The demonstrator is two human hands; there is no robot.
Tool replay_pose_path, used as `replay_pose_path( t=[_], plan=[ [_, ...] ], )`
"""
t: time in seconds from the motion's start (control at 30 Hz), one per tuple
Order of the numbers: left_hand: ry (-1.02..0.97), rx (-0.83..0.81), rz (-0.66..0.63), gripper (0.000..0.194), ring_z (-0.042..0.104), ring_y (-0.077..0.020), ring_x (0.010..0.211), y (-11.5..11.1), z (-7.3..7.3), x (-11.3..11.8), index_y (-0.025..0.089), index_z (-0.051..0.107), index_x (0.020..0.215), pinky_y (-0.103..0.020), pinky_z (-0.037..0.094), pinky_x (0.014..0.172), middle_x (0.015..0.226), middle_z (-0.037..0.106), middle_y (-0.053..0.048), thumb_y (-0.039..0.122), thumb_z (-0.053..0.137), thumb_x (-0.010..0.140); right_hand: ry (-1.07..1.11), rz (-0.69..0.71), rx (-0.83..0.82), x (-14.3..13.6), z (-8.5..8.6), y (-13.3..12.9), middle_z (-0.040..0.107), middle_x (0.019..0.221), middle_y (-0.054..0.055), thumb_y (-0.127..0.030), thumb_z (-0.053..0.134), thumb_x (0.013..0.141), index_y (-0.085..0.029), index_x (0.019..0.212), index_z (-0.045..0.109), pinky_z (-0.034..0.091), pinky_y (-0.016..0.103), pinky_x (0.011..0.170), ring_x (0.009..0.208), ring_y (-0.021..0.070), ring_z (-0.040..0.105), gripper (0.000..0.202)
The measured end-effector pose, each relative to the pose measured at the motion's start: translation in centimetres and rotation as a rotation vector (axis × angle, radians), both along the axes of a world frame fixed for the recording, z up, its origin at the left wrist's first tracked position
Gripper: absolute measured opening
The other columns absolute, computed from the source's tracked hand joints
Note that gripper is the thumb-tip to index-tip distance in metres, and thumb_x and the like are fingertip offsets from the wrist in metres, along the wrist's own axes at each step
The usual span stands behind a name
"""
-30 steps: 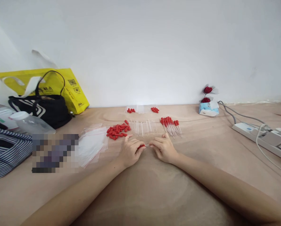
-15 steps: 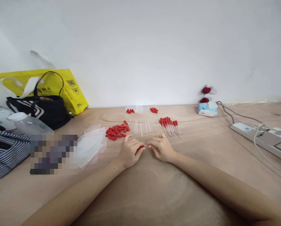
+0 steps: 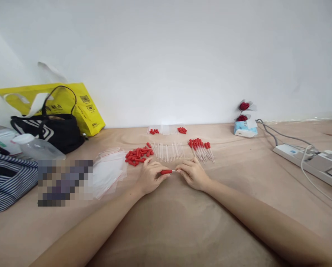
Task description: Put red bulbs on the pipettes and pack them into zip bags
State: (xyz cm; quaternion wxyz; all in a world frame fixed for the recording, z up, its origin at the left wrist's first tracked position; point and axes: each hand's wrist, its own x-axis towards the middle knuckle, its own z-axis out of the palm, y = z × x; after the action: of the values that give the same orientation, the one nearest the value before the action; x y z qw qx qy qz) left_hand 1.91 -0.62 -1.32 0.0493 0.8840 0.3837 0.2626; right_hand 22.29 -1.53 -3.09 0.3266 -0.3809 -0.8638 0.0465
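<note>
Between thumb and fingers, my left hand (image 3: 152,174) pinches a red rubber bulb (image 3: 166,172), which lies level and points right. My right hand (image 3: 193,174) is closed on a thin clear dropper tube (image 3: 174,170); its near end meets the bulb's mouth, and the rest is hidden in the fingers. Beyond my left hand lies a heap of loose red bulbs (image 3: 138,155). A row of clear tubes (image 3: 168,152) lies just past both hands. To its right are several droppers (image 3: 199,147) with red bulbs on their tubes.
Clear zip bags (image 3: 108,172) are stacked left of the heap. Two small bulb groups lie on clear bags (image 3: 166,129) by the wall. At left stand a yellow bag (image 3: 90,100), a black bag (image 3: 62,131) and a striped bag (image 3: 12,185); at right, a power strip (image 3: 294,154) with cables.
My left fingers have drawn back to the left along the red bulb, so more of it shows. My right hand has shifted slightly right and still grips the tube.
</note>
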Motion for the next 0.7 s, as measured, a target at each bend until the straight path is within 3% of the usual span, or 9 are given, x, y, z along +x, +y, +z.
replay_pose_path(
  t=[0.17,0.53,0.7],
  plan=[
    [0.007,-0.034,0.005,0.014,0.059,-0.0153,0.077,-0.08,-0.07,-0.44,0.025,0.064,0.084,-0.040,0.021,0.092,0.075,0.068,0.002,0.033,0.054,0.078,-0.032,0.063,-0.009,0.69,-0.13,-0.06,0.062,0.087,0.005,-0.026,0.043,0.085,-0.018,0.099,0.058,0.027,0.027,0.071,0.081,0.0140,0.051,0.022],
    [-0.023,0.041,-0.004,0.014,0.058,-0.0157,0.078,0.25,-0.11,0.01,0.025,0.062,0.084,-0.041,0.025,0.090,0.079,0.068,0.002,0.029,0.048,0.082,-0.117,-0.021,0.122,0.44,-0.04,-0.03,0.060,0.076,0.002,-0.025,0.048,0.081,-0.022,0.090,0.063,0.022,0.030,0.069,0.077,0.0146,0.048,0.018],
    [-0.121,0.097,0.105,0.028,0.054,-0.0199,0.094,0.62,-0.51,-0.42,0.022,0.052,0.107,-0.038,0.035,0.086,0.098,0.063,-0.004,0.029,0.048,0.081,-0.115,-0.152,0.107,0.77,0.25,0.28,0.063,0.078,0.002,-0.022,0.046,0.079,-0.021,0.091,0.062,0.021,0.030,0.067,0.075,0.0146,0.050,0.019]
  ],
)
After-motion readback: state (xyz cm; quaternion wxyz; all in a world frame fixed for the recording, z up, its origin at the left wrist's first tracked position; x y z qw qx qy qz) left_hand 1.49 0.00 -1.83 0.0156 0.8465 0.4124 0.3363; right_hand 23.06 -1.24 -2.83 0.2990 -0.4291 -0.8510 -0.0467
